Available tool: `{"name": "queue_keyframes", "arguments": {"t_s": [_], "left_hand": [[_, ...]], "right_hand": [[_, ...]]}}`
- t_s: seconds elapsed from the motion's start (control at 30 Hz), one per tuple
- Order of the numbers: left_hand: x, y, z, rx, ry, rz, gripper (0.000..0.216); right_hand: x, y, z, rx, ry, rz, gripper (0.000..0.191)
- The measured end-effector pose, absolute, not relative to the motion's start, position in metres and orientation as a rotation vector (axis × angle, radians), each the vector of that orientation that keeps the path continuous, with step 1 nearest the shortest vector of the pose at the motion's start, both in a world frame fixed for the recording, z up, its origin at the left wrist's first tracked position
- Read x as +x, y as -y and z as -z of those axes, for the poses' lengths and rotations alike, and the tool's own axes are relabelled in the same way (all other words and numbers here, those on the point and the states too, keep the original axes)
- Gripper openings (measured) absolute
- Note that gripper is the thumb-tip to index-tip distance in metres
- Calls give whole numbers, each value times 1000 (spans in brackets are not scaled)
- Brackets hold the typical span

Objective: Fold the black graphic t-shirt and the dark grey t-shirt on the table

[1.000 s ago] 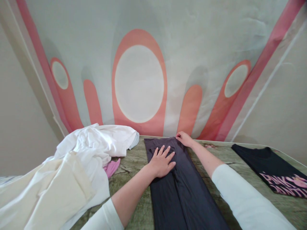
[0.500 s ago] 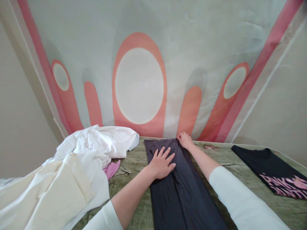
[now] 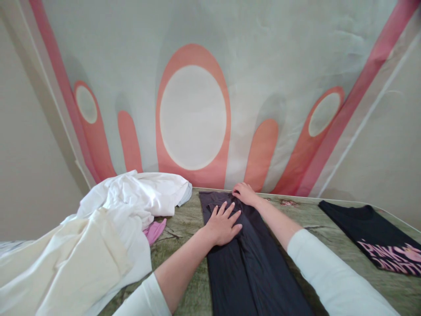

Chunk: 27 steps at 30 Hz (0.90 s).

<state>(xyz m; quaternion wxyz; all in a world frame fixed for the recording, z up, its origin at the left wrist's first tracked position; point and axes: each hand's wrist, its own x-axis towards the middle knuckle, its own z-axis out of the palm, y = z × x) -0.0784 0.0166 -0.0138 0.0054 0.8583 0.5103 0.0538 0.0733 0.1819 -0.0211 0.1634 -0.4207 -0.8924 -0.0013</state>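
A pair of dark trousers (image 3: pixel 228 276) lies lengthwise on the table, its waist end at the far edge and its legs running down toward me. My left hand (image 3: pixel 223 224) rests flat on the upper part, fingers spread, pressing the cloth. At the far edge my right hand (image 3: pixel 245 193) has its fingers curled and pinched on the trousers' waist end; the fingertips are partly hidden. Cloth beneath that hand looks bunched and folded inward.
To the left is a heap of white clothes (image 3: pixel 131 195) with a cream garment (image 3: pixel 66 259) and a pink piece (image 3: pixel 154 230). A black T-shirt (image 3: pixel 365 224) with pink lettering lies at the right on the wood-patterned table (image 3: pixel 177 263). A patterned wall panel (image 3: pixel 194 114) rises behind.
My right hand has moved left along the far edge, drawing the right corner of the trousers' waist inward. The left hand stays flat in the same place.
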Motion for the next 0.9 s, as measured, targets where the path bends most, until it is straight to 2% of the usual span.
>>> {"name": "queue_keyframes", "arguments": {"t_s": [0.4,0.63,0.73,0.9], "left_hand": [[-77,-16,12,2632,-1636,-132,57],[-76,-16,13,2609,-1679,-144,60],[-76,-16,14,2603,-1684,-164,60],[-75,-17,15,2581,-1690,-139,62]], "right_hand": [[64,-178,26,-1437,2338,130,22],[68,-166,18,-1402,2291,123,19],[73,-149,16,-1327,2321,95,25],[84,-125,38,-1237,2415,-97,45]]}}
